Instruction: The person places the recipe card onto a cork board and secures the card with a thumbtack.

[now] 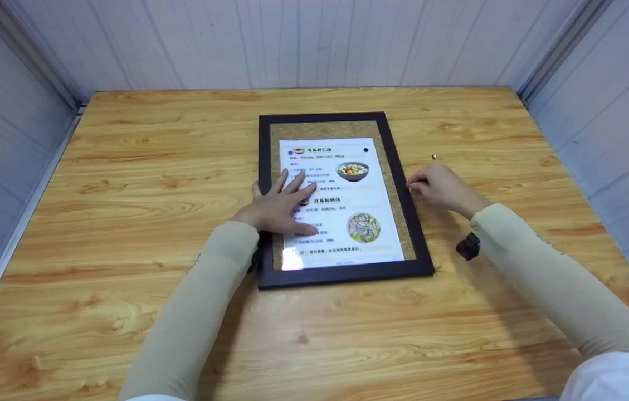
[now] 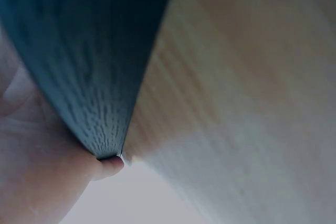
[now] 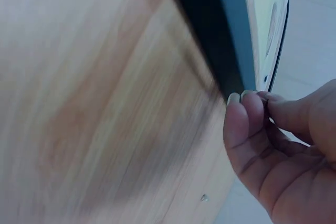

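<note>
Spreading wide, left grip (image 1: 279, 210) rests on the sheet (image 1: 342, 206); right grip (image 1: 440, 186) pinches a small item (image 3: 265, 101) by the frame (image 1: 411, 223).

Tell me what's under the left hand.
Under the left hand are parts of the printed sheet and the dark frame's left bar. Some lettering shows beside the thumb; whatever the palm covers can't be seen.
</note>
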`<state>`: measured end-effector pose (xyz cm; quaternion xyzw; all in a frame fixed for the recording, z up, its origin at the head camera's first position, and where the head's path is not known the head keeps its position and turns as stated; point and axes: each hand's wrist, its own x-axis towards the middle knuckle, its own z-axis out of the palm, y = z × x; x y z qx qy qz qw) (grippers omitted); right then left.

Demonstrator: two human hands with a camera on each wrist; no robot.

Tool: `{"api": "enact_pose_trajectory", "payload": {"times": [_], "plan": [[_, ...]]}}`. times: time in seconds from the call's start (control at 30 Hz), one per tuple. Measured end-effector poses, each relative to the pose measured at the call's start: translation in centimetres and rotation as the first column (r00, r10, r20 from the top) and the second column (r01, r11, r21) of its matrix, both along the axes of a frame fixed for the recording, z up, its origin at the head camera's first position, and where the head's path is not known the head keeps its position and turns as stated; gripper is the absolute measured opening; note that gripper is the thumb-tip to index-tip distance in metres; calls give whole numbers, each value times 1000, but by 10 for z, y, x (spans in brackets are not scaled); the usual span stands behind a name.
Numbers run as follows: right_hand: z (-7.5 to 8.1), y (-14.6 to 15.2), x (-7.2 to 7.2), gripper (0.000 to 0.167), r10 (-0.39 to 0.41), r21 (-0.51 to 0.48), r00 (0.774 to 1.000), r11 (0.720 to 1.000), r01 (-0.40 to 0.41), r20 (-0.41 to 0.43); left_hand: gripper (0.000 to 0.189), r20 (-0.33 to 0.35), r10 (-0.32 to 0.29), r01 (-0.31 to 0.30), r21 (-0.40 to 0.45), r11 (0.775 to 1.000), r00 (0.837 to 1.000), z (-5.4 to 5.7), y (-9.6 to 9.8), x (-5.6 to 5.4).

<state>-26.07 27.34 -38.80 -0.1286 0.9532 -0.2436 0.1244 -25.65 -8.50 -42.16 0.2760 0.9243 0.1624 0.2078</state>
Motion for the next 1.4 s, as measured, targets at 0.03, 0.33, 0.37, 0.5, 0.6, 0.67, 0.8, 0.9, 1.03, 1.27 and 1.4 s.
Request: {"api": "enact_pose_trajectory", "payload": {"times": [0.03, 0.33, 0.37, 0.5, 0.6, 0.67, 0.8, 0.9, 1.03, 1.27, 1.4], "plan": [[0, -2, 3, 23, 7, -13, 1000, 1000, -7, 2, 101, -1, 0, 0, 0, 1000, 1000, 0, 0, 0], [2, -19, 33, 12, 134, -122, 990, 984, -127, 51, 101, -2, 9, -9, 1, 1000, 1000, 0, 1, 1], [2, -21, 36, 11, 165, -114, 985, 981, -159, 43, 101, -1, 8, -8, 2, 1000, 1000, 0, 1, 1], [-1, -24, 50, 8, 311, -87, 950, 947, -309, 13, 101, -1, 5, -5, 4, 1000, 1000, 0, 0, 1], [-5, -26, 58, 9, 387, -83, 922, 919, -386, 6, 101, -3, 5, -5, 3, 1000, 1000, 1, 0, 0], [-7, -27, 60, 10, 408, -78, 913, 910, -407, -7, 101, -4, 2, -2, 4, 1000, 1000, 1, -1, 0], [-9, -28, 63, 10, 402, -66, 915, 913, -402, -14, 101, -1, -4, 4, 10, 1000, 1000, 0, -1, 0], [-10, -28, 65, 10, 394, -68, 919, 917, -392, 2, 101, -4, -5, 5, 8, 1000, 1000, -1, -1, 0], [-10, -29, 67, 10, 385, -75, 922, 922, -381, 47, 101, -6, -2, 2, 4, 1000, 1000, -1, -1, 0], [-10, -29, 71, 10, 412, -87, 910, 910, -406, 57, 102, -2, 3, -3, 13, 1000, 1000, -1, -1, 0], [-10, -29, 74, 11, 422, -90, 905, 904, -418, 41, 101, 1, 8, -8, 13, 1000, 1000, 0, 0, 2]]}}
